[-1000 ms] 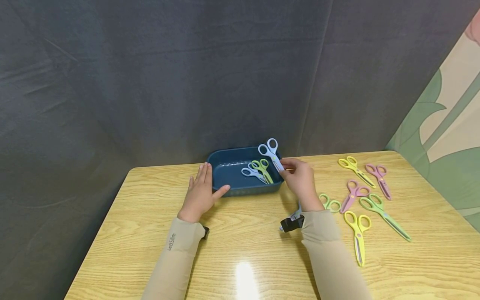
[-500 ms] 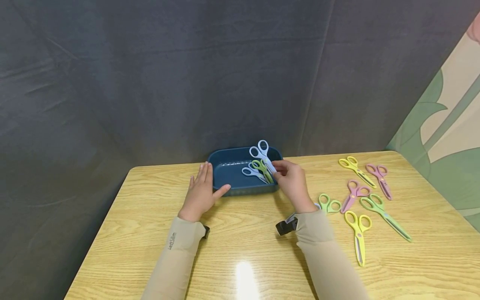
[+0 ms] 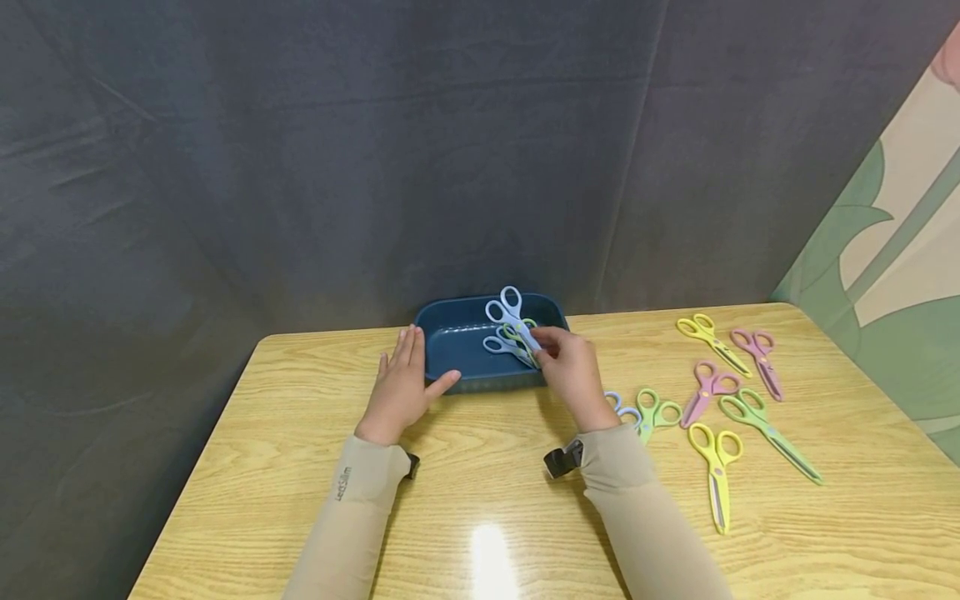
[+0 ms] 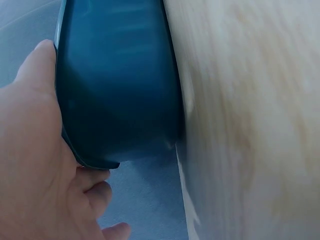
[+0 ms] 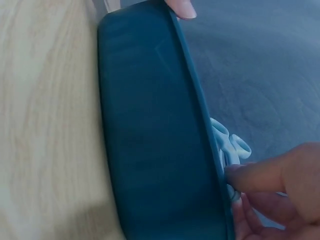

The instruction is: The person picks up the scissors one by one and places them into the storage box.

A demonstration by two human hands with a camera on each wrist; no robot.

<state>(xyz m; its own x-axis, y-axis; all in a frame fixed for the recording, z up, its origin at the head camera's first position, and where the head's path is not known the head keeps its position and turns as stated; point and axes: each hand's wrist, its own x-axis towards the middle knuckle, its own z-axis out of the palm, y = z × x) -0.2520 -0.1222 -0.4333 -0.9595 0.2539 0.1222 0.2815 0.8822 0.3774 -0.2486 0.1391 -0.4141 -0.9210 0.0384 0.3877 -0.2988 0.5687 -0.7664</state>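
Note:
My right hand [image 3: 573, 372] pinches light blue scissors [image 3: 512, 315] by the blade end, over the right part of a dark blue basin [image 3: 457, 315]. Their handle loops point away from me, toward the back. Under them in the basin lie another pair of blue scissors [image 3: 497, 343] and green-handled scissors, partly covered. In the right wrist view the thumb [image 5: 255, 177] presses the held scissors [image 5: 227, 142] just above the basin's rim. My left hand [image 3: 400, 387] rests with straight fingers against the basin's left end, its thumb along the front rim.
On the table's right side lie yellow scissors [image 3: 717, 477], long green scissors [image 3: 772, 435], pink scissors [image 3: 705, 392] and several more. Green scissors [image 3: 651, 412] and blue ones [image 3: 626, 410] lie by my right wrist. A dark grey curtain [image 3: 480, 150] hangs behind the table.
My right hand has moved left with the light blue scissors, from the basin's right edge to over the scissors inside. The left hand and basin have stayed put.

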